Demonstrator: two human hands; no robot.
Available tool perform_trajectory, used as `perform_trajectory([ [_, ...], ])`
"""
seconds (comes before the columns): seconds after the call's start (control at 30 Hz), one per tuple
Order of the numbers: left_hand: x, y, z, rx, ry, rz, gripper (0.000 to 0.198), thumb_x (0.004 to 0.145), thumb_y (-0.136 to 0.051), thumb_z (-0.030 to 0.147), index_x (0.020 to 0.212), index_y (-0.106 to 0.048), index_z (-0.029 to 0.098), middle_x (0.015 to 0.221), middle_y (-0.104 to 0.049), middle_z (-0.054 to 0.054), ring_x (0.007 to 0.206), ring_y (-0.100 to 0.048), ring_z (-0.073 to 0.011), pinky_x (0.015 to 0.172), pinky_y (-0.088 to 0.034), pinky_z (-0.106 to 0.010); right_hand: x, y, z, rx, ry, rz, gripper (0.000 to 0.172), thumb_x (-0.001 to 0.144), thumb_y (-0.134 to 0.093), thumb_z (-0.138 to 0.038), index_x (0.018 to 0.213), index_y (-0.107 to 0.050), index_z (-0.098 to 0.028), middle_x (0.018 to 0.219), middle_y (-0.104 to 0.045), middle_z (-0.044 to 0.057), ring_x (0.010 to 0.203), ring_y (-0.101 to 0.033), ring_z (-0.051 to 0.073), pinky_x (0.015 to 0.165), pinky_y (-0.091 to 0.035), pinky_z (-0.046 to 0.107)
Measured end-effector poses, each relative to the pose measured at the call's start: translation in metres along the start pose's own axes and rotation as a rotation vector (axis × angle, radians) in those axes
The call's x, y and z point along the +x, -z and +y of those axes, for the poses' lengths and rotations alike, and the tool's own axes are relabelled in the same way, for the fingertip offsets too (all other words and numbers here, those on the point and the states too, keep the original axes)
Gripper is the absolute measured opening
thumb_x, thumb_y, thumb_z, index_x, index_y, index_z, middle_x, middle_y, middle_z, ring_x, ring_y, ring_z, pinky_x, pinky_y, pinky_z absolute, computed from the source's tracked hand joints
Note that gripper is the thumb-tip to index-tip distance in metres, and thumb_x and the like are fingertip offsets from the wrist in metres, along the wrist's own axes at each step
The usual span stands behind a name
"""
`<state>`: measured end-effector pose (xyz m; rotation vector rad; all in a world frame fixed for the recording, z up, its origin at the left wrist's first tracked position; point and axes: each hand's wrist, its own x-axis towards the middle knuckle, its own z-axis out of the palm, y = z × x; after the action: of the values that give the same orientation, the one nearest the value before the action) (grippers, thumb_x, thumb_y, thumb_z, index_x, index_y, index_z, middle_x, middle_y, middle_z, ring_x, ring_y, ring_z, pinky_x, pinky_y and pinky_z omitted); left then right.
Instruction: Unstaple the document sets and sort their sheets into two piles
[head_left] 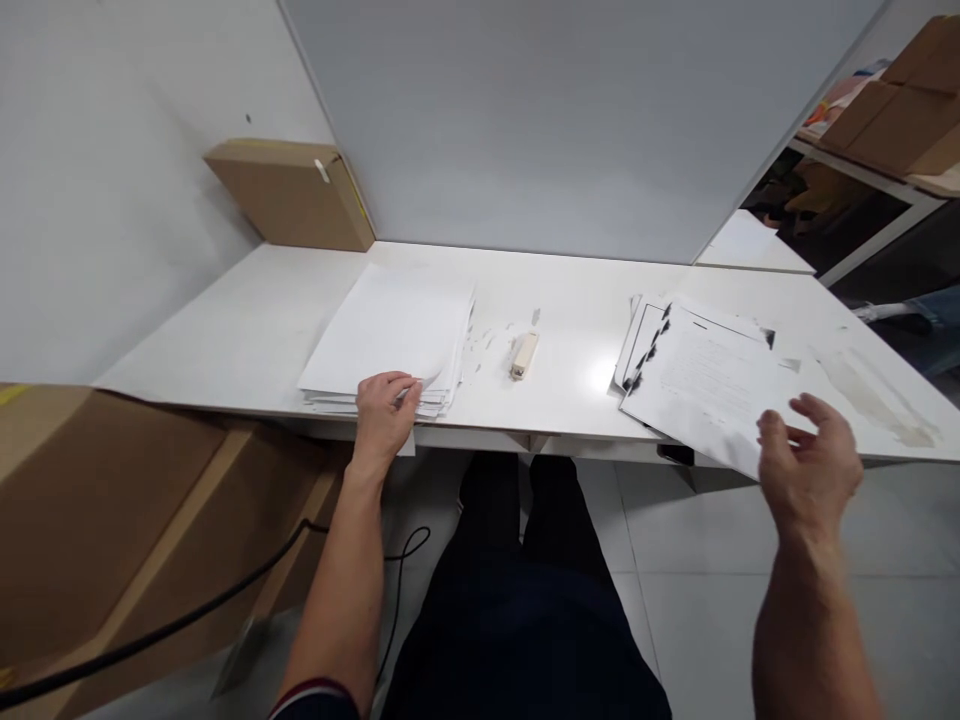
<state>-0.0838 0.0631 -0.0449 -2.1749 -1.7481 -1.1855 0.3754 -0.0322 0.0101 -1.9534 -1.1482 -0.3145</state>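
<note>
My left hand (388, 415) is at the near right corner of a stack of white paper (390, 325). Its thumb and fingers pinch the lifted corner of the top sheet of paper (431, 379). On the right, a loose pile of printed sheets (697, 385) lies askew, with black marks along its left side and one corner jutting past the table's front edge. My right hand (810, 465) hovers by that corner, its fingers apart and holding nothing. Between the two piles lies a small beige block-shaped object (525, 355) with a dark near end; its kind is unclear.
The white table (570, 400) backs onto a grey panel (525, 130). A cardboard box (300, 195) stands at the back left. Below the left edge are big cartons (112, 520) and a black cable (195, 610). At the far right, part of a person's sleeve (930, 310) shows near a shelf.
</note>
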Motion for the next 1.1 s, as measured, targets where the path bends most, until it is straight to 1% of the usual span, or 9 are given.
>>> perform_trajectory([
  [0.2,-0.003,-0.008,0.004,0.07,-0.122,-0.072,0.017,0.086,-0.049,0.029,0.09,-0.062,0.02,0.091,-0.068,-0.006,0.091,-0.057,-0.0201,0.087,-0.04,-0.036,-0.072,-0.03,-0.051,0.243,0.038,-0.291,0.039,0.085,-0.05,-0.037,0.116,-0.055,-0.015,0.101,-0.065,0.013,0.073,-0.062,0.019,0.067,-0.05,0.034],
  [0.37,-0.003,-0.009,0.001,0.127,-0.179,-0.096,0.02,0.084,-0.053,0.033,0.097,-0.063,0.021,0.1,-0.066,-0.007,0.098,-0.055,-0.0224,0.086,-0.04,-0.037,-0.121,-0.056,-0.071,0.375,0.154,-0.538,0.034,0.088,-0.044,-0.033,0.116,-0.055,-0.018,0.109,-0.061,0.014,0.079,-0.062,0.021,0.072,-0.05,0.035],
  [0.5,0.0,-0.008,0.001,0.15,-0.174,-0.105,0.019,0.084,-0.052,0.033,0.095,-0.063,0.022,0.1,-0.066,-0.006,0.097,-0.054,-0.0227,0.084,-0.039,-0.037,-0.139,-0.062,-0.075,0.412,0.185,-0.656,0.032,0.089,-0.041,-0.031,0.116,-0.055,-0.021,0.109,-0.06,0.012,0.084,-0.062,0.021,0.074,-0.05,0.034],
  [0.67,0.005,-0.011,0.0,0.12,-0.169,-0.132,0.018,0.087,-0.046,0.029,0.09,-0.062,0.021,0.096,-0.065,-0.007,0.095,-0.054,-0.0224,0.084,-0.038,-0.038,-0.149,-0.064,-0.071,0.41,0.197,-0.704,0.031,0.09,-0.04,-0.031,0.115,-0.055,-0.022,0.109,-0.06,0.012,0.09,-0.061,0.022,0.076,-0.05,0.035],
  [0.8,0.009,-0.013,0.003,0.07,-0.124,-0.022,0.018,0.088,-0.043,0.026,0.082,-0.058,0.019,0.083,-0.063,-0.008,0.084,-0.055,-0.0201,0.081,-0.042,-0.035,-0.154,-0.064,-0.074,0.455,0.17,-0.747,0.03,0.089,-0.042,-0.031,0.115,-0.056,-0.022,0.11,-0.06,0.012,0.095,-0.06,0.023,0.081,-0.049,0.036],
  [0.9,0.007,-0.006,0.017,-0.012,-0.065,0.117,0.015,0.087,-0.044,0.025,0.082,-0.056,0.018,0.081,-0.062,-0.008,0.083,-0.055,-0.0192,0.08,-0.045,-0.034,-0.155,-0.063,-0.084,0.555,0.055,-0.801,0.03,0.088,-0.046,-0.036,0.112,-0.057,-0.022,0.108,-0.062,0.011,0.089,-0.061,0.022,0.081,-0.049,0.036],
  [0.97,0.0,0.004,0.035,-0.066,-0.064,0.155,0.011,0.086,-0.047,0.024,0.084,-0.056,0.019,0.083,-0.062,-0.007,0.085,-0.056,-0.0189,0.08,-0.046,-0.034,-0.154,-0.062,-0.093,0.691,-0.115,-0.891,0.033,0.086,-0.047,-0.042,0.11,-0.058,-0.022,0.105,-0.064,0.01,0.08,-0.063,0.021,0.075,-0.051,0.036],
  [1.03,-0.014,0.014,0.06,-0.123,-0.128,0.12,0.008,0.084,-0.048,0.021,0.086,-0.056,0.02,0.084,-0.063,-0.007,0.085,-0.057,-0.0185,0.08,-0.046,-0.035,-0.15,-0.064,-0.102,0.905,-0.352,-1.016,0.039,0.086,-0.046,-0.049,0.11,-0.056,-0.021,0.104,-0.065,0.01,0.075,-0.064,0.02,0.068,-0.053,0.035],
  [1.1,-0.035,0.021,0.091,-0.193,-0.255,-0.009,0.009,0.083,-0.049,0.017,0.086,-0.056,0.021,0.083,-0.064,-0.006,0.083,-0.057,-0.018,0.078,-0.047,-0.035,-0.143,-0.066,-0.11,1.134,-0.577,-1.143,0.047,0.084,-0.044,-0.057,0.111,-0.055,-0.02,0.106,-0.064,0.011,0.077,-0.066,0.021,0.066,-0.053,0.034],
])
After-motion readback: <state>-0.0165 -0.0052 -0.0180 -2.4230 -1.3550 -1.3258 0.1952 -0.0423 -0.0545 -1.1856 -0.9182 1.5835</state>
